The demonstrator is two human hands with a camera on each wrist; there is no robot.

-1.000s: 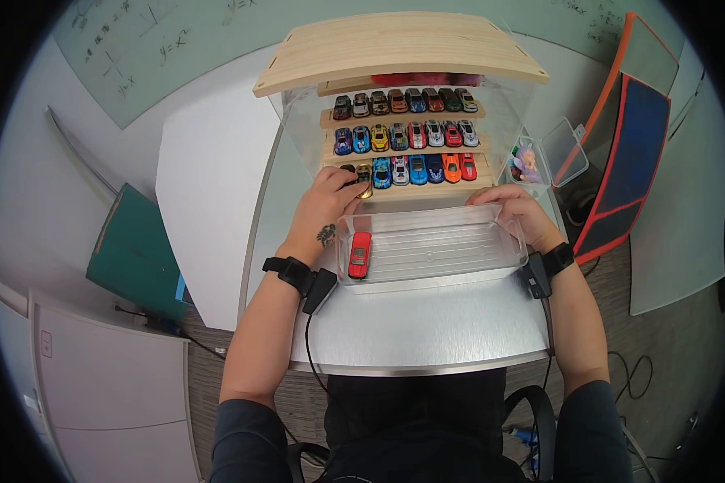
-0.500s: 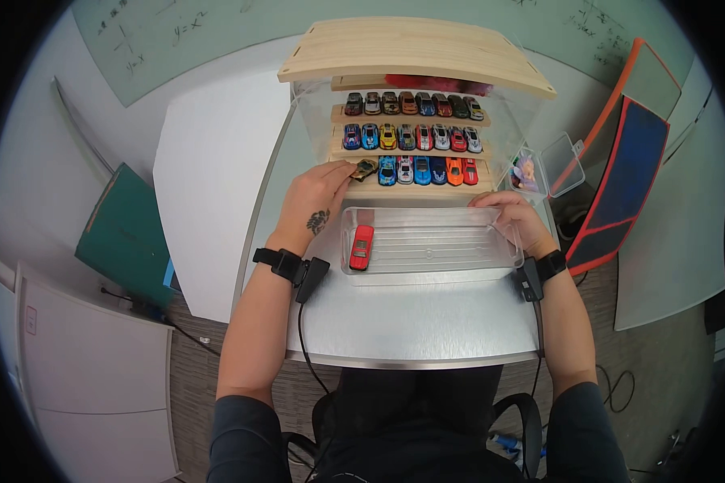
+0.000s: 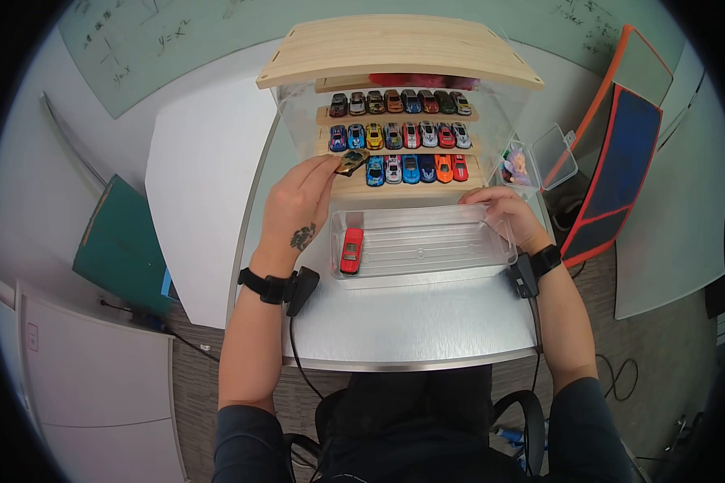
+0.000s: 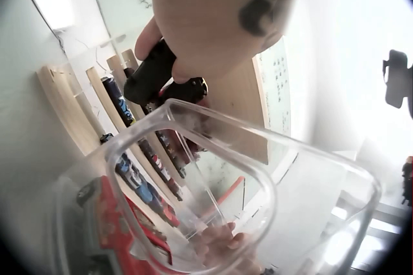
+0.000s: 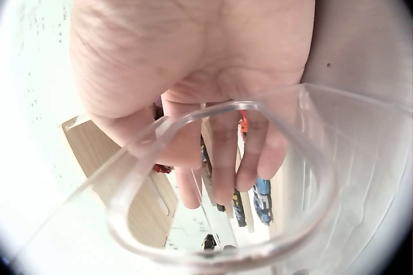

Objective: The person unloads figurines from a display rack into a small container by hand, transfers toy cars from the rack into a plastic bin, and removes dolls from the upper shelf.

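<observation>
My left hand (image 3: 298,201) pinches a gold toy car (image 3: 351,163) by its left end, in front of the display's lower shelves. The car is tilted; its dark underside shows in the left wrist view. My right hand (image 3: 511,216) rests at the far right corner of a clear plastic bin (image 3: 427,275), fingers loosely extended along the outside. Through the bin's wall in the right wrist view, the fingers (image 5: 224,159) look slightly spread. A red toy car (image 3: 352,250) lies in the left end of the bin.
A wooden display stand (image 3: 403,52) with clear sides carries rows of toy cars (image 3: 393,137) on stepped shelves. On its right stand an open clear box (image 3: 532,173) with a small figure inside and an orange-edged panel (image 3: 612,173). The metal table's front edge (image 3: 411,366) curves before me.
My left hand has drawn the gold toy car off the left end of the bottom shelf row, lifting and turning it. The right hand stays at the bin; the head view shifts slightly.
</observation>
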